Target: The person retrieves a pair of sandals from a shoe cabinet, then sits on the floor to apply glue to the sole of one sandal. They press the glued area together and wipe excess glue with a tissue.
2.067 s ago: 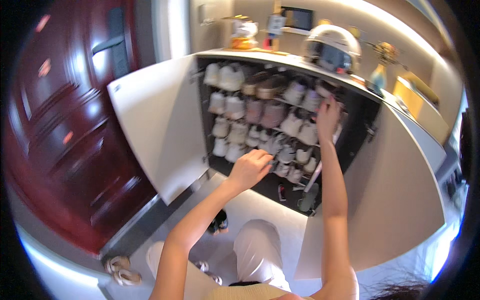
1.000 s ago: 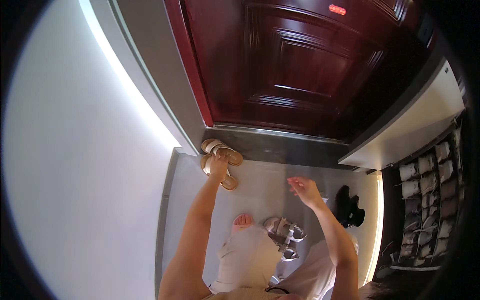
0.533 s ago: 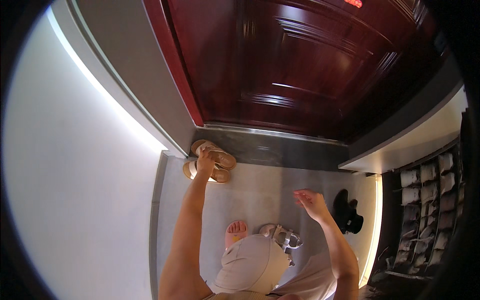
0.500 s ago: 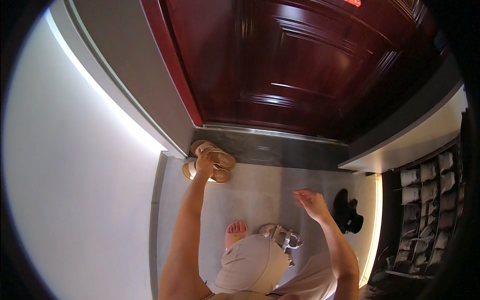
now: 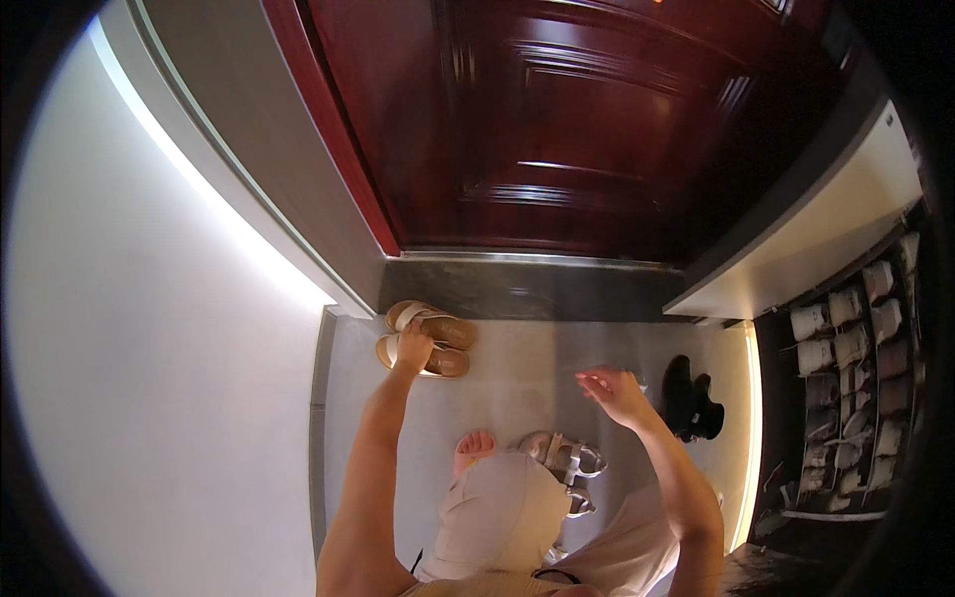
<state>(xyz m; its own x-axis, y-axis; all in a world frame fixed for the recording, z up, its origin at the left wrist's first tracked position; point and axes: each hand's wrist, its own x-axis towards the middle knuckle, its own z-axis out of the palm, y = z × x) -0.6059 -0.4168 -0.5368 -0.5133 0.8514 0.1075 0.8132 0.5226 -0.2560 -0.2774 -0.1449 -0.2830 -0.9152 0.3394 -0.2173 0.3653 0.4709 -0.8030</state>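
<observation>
left hand [image 5: 414,347] grasps flat wide-strapped sandals [image 5: 454,332] | right hand [image 5: 613,393] curled, empty | glossy door [image 5: 567,129]

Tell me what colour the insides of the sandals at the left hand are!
The sandals have tan-brown insides, clearest in the head view.
</observation>
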